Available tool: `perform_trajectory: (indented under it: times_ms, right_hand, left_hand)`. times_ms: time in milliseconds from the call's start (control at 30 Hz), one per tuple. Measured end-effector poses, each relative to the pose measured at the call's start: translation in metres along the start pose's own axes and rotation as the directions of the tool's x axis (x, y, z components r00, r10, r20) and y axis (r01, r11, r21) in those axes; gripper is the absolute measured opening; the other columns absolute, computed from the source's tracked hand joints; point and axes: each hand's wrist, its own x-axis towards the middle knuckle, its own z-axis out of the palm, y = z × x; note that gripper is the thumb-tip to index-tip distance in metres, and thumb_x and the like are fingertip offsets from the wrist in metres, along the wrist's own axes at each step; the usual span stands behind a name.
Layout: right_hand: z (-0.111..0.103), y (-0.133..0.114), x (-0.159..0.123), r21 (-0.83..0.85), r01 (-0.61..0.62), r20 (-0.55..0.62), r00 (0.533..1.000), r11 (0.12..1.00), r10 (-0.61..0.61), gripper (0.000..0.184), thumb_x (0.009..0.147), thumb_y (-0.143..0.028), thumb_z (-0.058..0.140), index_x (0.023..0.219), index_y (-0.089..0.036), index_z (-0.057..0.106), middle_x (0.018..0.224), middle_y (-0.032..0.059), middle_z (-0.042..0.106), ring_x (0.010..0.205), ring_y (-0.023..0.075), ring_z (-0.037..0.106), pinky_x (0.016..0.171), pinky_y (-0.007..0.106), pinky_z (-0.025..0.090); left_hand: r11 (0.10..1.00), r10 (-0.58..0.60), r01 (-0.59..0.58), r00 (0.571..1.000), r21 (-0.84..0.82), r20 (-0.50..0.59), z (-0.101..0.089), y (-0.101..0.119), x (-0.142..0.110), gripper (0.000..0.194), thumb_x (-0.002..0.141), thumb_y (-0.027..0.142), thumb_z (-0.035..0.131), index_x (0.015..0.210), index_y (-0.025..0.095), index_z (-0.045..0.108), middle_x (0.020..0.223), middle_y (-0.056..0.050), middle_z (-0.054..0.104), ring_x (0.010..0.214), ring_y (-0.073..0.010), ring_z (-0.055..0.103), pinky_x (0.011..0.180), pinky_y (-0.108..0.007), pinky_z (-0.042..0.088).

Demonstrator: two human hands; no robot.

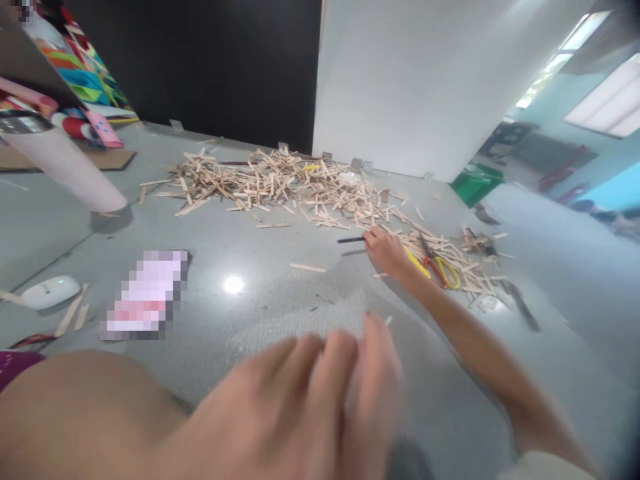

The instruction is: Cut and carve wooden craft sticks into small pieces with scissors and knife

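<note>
My left hand (295,407) is close to the camera at the bottom centre, blurred by motion. Its fingers are curled down, and whatever they may hold is hidden behind the knuckles. Farther out, my right hand (387,252) reaches to the front edge of a heap of wooden craft sticks (270,180). Its fingers are closed on a thin black pen (351,240), which points left just above the table. A single craft stick (307,268) lies flat between the hands. Scissors (441,270) with red and yellow handles lie on the sticks, right of my right wrist.
On the left are a phone (145,293), a white mouse (51,292) and a tilted-looking pale pink bottle (70,163). A black and white panel (410,80) stands behind the heap. A dark flat strip (521,307) lies at the right, and a green bin (477,183) stands beyond the table.
</note>
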Motion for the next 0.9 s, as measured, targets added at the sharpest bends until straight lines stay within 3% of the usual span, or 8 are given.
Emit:
perform_trajectory:
  times_ms: [67, 133, 200, 433, 533, 600, 733, 900]
  right_hand:
    - [-0.002, 0.0, -0.004, 0.011, -0.011, -0.016, 1.0, 1.0, 0.011, 0.035, 0.112, -0.017, 0.041, 0.133, -0.017, 0.068, 0.132, 0.0182, 0.071, 0.109, 0.0306, 0.07, 0.076, 0.035, 0.042]
    - [-0.004, 0.0, -0.007, 0.024, -0.017, -0.025, 1.0, 1.0, 0.018, 0.036, 0.112, -0.017, 0.04, 0.133, -0.017, 0.069, 0.131, 0.0186, 0.071, 0.106, 0.0307, 0.07, 0.075, 0.036, 0.041]
    - [-0.005, 0.0, -0.008, 0.036, -0.018, -0.028, 0.999, 0.999, 0.019, 0.036, 0.111, -0.017, 0.04, 0.132, -0.016, 0.07, 0.13, 0.0189, 0.072, 0.102, 0.0306, 0.07, 0.074, 0.036, 0.041]
    - [-0.001, -0.007, -0.011, 0.064, -0.043, -0.035, 0.998, 0.997, 0.045, 0.035, 0.113, -0.024, 0.041, 0.132, -0.018, 0.069, 0.129, 0.0183, 0.074, 0.1, 0.0314, 0.071, 0.075, 0.035, 0.042]
    - [0.003, -0.009, -0.012, 0.073, -0.069, -0.024, 0.997, 0.995, 0.071, 0.034, 0.113, -0.024, 0.04, 0.132, -0.018, 0.068, 0.127, 0.0189, 0.076, 0.098, 0.0309, 0.072, 0.074, 0.035, 0.043]
    - [0.006, -0.009, -0.012, 0.08, -0.08, -0.007, 0.997, 0.994, 0.081, 0.033, 0.113, -0.023, 0.041, 0.13, -0.019, 0.069, 0.126, 0.0172, 0.077, 0.097, 0.0301, 0.073, 0.074, 0.034, 0.044]
    - [0.01, -0.008, -0.011, 0.091, -0.103, 0.022, 0.995, 0.991, 0.102, 0.032, 0.112, -0.019, 0.043, 0.13, -0.018, 0.069, 0.126, 0.0172, 0.077, 0.1, 0.0295, 0.074, 0.078, 0.034, 0.047]
    - [0.017, -0.006, -0.011, 0.096, -0.107, 0.025, 0.994, 0.99, 0.105, 0.028, 0.11, -0.02, 0.053, 0.133, -0.018, 0.069, 0.127, 0.0183, 0.077, 0.102, 0.0304, 0.076, 0.081, 0.035, 0.049]
  left_hand:
    - [0.972, 0.023, -0.055, 0.99, 0.23, 0.14, 0.009, -0.019, 0.024, 0.046, 0.092, 0.005, 0.061, 0.136, 0.016, 0.067, 0.087, -0.007, 0.077, 0.063, -0.0232, 0.074, 0.049, -0.029, 0.054]
    - [0.95, -0.086, -0.044, 0.916, 0.31, 0.392, 0.025, -0.038, 0.045, 0.039, 0.084, -0.006, 0.061, 0.119, 0.01, 0.071, 0.086, -0.01, 0.078, 0.064, -0.0239, 0.076, 0.053, -0.029, 0.053]
    - [0.951, -0.165, -0.001, 0.842, 0.308, 0.514, 0.046, -0.057, 0.058, 0.04, 0.082, -0.011, 0.058, 0.114, 0.008, 0.071, 0.084, -0.01, 0.077, 0.07, -0.025, 0.078, 0.06, -0.029, 0.054]
    - [0.97, -0.209, 0.095, 0.791, 0.223, 0.575, 0.098, -0.091, 0.05, 0.039, 0.088, -0.008, 0.059, 0.121, 0.008, 0.072, 0.101, -0.017, 0.081, 0.092, -0.0323, 0.082, 0.077, -0.037, 0.061]
    - [0.988, -0.13, 0.155, 0.844, -0.004, 0.52, 0.086, -0.081, 0.043, 0.042, 0.093, -0.004, 0.059, 0.129, 0.014, 0.071, 0.129, -0.016, 0.079, 0.12, -0.0297, 0.077, 0.1, -0.04, 0.062]
    - [0.916, -0.13, 0.264, 0.907, -0.303, 0.4, 0.064, -0.066, 0.037, 0.049, 0.098, -0.004, 0.053, 0.138, 0.02, 0.069, 0.142, -0.009, 0.076, 0.135, -0.0242, 0.071, 0.117, -0.041, 0.057]
    - [0.631, -0.242, 0.407, 0.912, -0.66, 0.331, 0.009, -0.035, 0.013, 0.055, 0.109, 0.011, 0.049, 0.159, 0.036, 0.053, 0.149, -0.007, 0.072, 0.123, -0.0203, 0.078, 0.093, -0.034, 0.069]
    - [0.694, -0.261, 0.394, 0.918, -0.603, 0.298, -0.019, -0.029, -0.011, 0.101, 0.093, 0.02, 0.082, 0.172, 0.053, 0.029, 0.158, -0.009, 0.066, 0.123, -0.0323, 0.077, 0.076, -0.043, 0.071]
